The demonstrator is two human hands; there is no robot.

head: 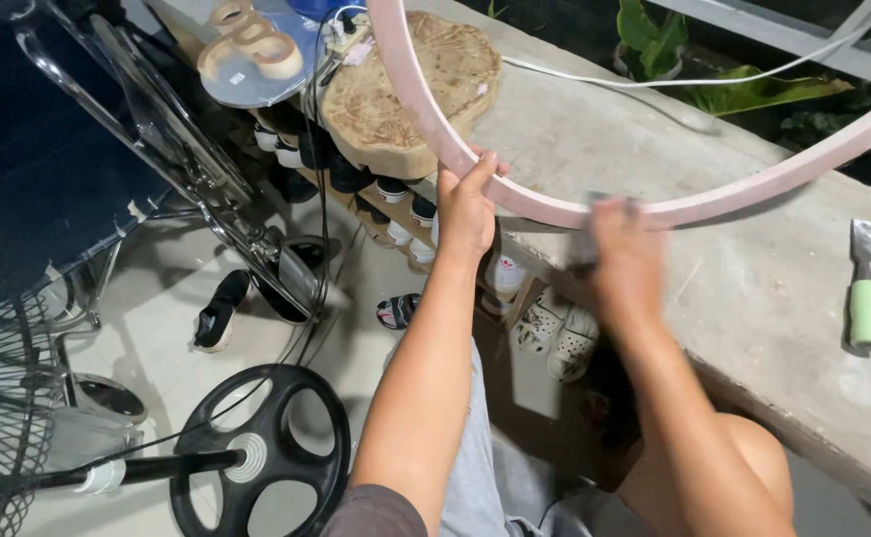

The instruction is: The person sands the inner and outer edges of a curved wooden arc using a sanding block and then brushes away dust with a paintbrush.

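The left hand [465, 209] has its grip closed around the inner edge of a large pale pink wooden ring [515, 204], thumb on one side, fingers wrapped over the other. The ring stands tilted over the grey concrete surface [754, 288], its lower arc near the surface edge. The right hand [626, 261] is blurred; it presses a small grey block [587, 234] against the ring's lower arc, its grip closed on that block. A green-handled chisel [864, 288] lies well apart to the right. A round raw wood slab [406, 89] sits behind the ring.
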